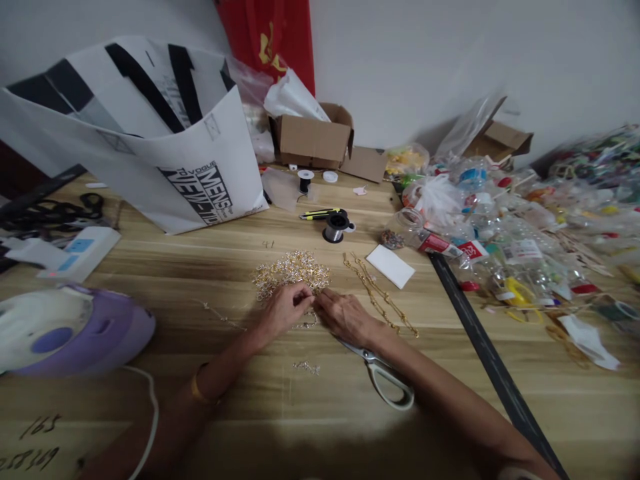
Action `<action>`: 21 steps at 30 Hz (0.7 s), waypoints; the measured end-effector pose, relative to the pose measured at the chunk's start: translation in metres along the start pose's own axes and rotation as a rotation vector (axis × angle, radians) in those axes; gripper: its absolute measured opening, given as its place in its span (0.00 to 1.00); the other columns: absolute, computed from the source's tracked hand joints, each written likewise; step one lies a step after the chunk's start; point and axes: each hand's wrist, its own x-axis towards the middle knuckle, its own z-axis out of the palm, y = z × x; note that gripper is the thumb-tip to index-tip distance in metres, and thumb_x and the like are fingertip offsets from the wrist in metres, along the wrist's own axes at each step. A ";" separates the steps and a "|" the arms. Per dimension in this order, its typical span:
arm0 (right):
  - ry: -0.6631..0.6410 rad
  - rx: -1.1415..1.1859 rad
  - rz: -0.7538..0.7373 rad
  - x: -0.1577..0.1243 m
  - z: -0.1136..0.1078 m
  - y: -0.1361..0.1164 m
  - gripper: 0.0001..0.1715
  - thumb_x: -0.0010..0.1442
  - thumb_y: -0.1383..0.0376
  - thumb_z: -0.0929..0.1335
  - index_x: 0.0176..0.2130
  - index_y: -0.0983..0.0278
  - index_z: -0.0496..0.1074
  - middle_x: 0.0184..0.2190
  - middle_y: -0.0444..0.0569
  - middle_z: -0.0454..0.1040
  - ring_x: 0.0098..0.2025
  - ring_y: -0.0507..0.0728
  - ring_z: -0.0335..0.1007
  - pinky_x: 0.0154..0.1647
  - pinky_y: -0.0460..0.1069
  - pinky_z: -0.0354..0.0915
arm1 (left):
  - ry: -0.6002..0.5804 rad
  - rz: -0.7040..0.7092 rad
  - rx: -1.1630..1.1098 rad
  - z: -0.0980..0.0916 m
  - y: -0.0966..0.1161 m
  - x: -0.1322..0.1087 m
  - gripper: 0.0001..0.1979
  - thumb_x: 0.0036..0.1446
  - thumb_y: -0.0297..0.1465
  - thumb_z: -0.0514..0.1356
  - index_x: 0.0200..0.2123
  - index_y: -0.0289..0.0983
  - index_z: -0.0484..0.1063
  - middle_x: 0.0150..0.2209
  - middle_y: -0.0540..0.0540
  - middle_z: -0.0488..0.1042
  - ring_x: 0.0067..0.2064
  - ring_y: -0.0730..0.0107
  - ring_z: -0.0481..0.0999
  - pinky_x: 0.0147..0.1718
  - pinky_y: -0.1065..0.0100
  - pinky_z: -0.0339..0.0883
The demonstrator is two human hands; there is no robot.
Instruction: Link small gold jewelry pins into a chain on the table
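My left hand (286, 308) is closed in a pinch, its fingertips almost meeting those of my right hand (347, 316), which is closed too. A thin silvery beaded chain (306, 325) hangs in a short loop at the fingers. Its exact grip point is too small to see. Just behind the hands lies a heap of gold and silver beads or chain pieces (287, 268). Scissors (393, 385) rest under my right wrist, blades partly hidden. Right of that hand lies a gold beaded chain (370, 287). Small silvery pieces (307, 367) lie nearer me.
Behind the heap are a wire spool (336, 228), a yellow-black cutter (320, 214) and a cardboard box (314, 139). A white bag (210, 153) stands left, near a purple-and-white iron (85, 330) with a cord. Plastic bottles and bags (500, 233) crowd the right. A white card (391, 265) lies nearby.
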 end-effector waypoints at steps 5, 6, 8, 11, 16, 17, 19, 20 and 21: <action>0.078 0.223 0.009 -0.001 0.007 0.010 0.11 0.66 0.66 0.57 0.39 0.66 0.65 0.36 0.51 0.68 0.34 0.52 0.64 0.33 0.46 0.56 | -0.069 -0.020 0.024 0.001 0.004 -0.002 0.06 0.51 0.28 0.55 0.25 0.34 0.69 0.22 0.51 0.69 0.25 0.74 0.68 0.26 0.74 0.59; 0.093 0.267 0.003 -0.001 0.008 0.012 0.09 0.65 0.66 0.57 0.38 0.66 0.65 0.35 0.50 0.68 0.34 0.52 0.64 0.33 0.45 0.56 | -0.077 -0.023 0.000 0.001 0.003 -0.002 0.06 0.51 0.28 0.55 0.25 0.34 0.69 0.22 0.51 0.69 0.26 0.74 0.68 0.26 0.74 0.60; 0.119 0.349 -0.005 -0.001 0.011 0.016 0.07 0.64 0.68 0.59 0.37 0.65 0.64 0.34 0.48 0.68 0.33 0.52 0.64 0.34 0.45 0.56 | -0.084 -0.033 -0.057 0.004 -0.001 -0.001 0.06 0.51 0.28 0.56 0.25 0.34 0.69 0.22 0.50 0.70 0.26 0.74 0.69 0.26 0.74 0.60; 0.148 0.439 -0.011 -0.001 0.012 0.019 0.05 0.62 0.69 0.60 0.36 0.65 0.64 0.32 0.47 0.68 0.32 0.52 0.63 0.34 0.45 0.56 | -0.098 -0.049 -0.149 0.006 -0.006 0.000 0.05 0.50 0.29 0.57 0.25 0.33 0.69 0.23 0.50 0.70 0.26 0.73 0.70 0.26 0.74 0.62; 0.184 0.480 -0.023 -0.002 0.013 0.022 0.04 0.60 0.71 0.61 0.36 0.65 0.65 0.31 0.47 0.67 0.32 0.52 0.63 0.33 0.45 0.56 | -0.127 -0.091 -0.225 0.004 -0.002 0.003 0.05 0.48 0.29 0.59 0.24 0.33 0.69 0.23 0.49 0.70 0.27 0.73 0.69 0.28 0.74 0.63; 0.188 0.478 -0.020 -0.002 0.013 0.022 0.04 0.60 0.70 0.61 0.36 0.65 0.65 0.31 0.47 0.67 0.32 0.52 0.63 0.33 0.45 0.56 | -0.133 -0.101 -0.236 0.003 0.000 0.003 0.05 0.48 0.28 0.59 0.24 0.33 0.70 0.23 0.49 0.70 0.27 0.74 0.69 0.28 0.74 0.63; 0.194 0.480 -0.013 -0.002 0.013 0.023 0.04 0.60 0.70 0.61 0.36 0.65 0.65 0.32 0.47 0.68 0.33 0.52 0.63 0.34 0.45 0.57 | -0.150 -0.120 -0.255 0.001 0.003 0.004 0.05 0.47 0.28 0.60 0.23 0.32 0.69 0.22 0.50 0.70 0.27 0.74 0.69 0.28 0.74 0.62; 0.196 0.484 -0.010 -0.003 0.013 0.023 0.04 0.60 0.70 0.61 0.36 0.65 0.65 0.32 0.48 0.68 0.33 0.52 0.63 0.34 0.45 0.57 | -0.159 -0.130 -0.260 0.001 0.004 0.003 0.05 0.47 0.28 0.60 0.23 0.32 0.69 0.22 0.50 0.70 0.26 0.74 0.69 0.27 0.74 0.62; 0.196 0.490 -0.008 -0.003 0.012 0.023 0.05 0.60 0.70 0.61 0.36 0.65 0.65 0.33 0.48 0.68 0.33 0.52 0.63 0.34 0.45 0.57 | -0.169 -0.136 -0.264 0.001 0.005 0.003 0.05 0.46 0.28 0.60 0.23 0.32 0.69 0.22 0.50 0.70 0.26 0.74 0.69 0.27 0.74 0.62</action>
